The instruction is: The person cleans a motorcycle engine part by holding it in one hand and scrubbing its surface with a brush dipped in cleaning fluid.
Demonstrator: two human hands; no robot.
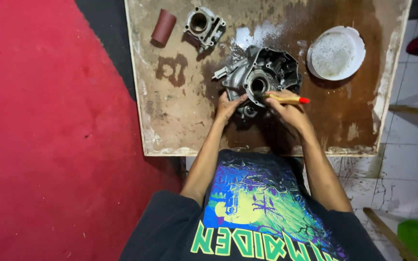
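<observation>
Nearest, a dark printed shirt (262, 212), both forearms reaching out over the near edge of a stained wooden board (180, 121). Left hand (227, 107) curled against the near left side of the grey metal engine casing (262, 75), fingers closed onto its rim, steadying it. Right hand (289, 112) closed narrow around a brush with a pale wooden handle and red end (289, 100), bristle end pointed into the round bore of the casing; bristles themselves too small to make out. Casing lying at the middle of the board, open side up. Judging by the wet sheen and whitish spatter on the board just beyond, cleaning seemingly well under way, yet dark grime left in the recesses, so not finished. Farther off, a white bowl (335, 53) to the right, a smaller metal cylinder block (204, 24) and a roll of reddish sandpaper (163, 26) at the far left, both apart from the hands. Red floor covering (49, 135) beside the board.
</observation>
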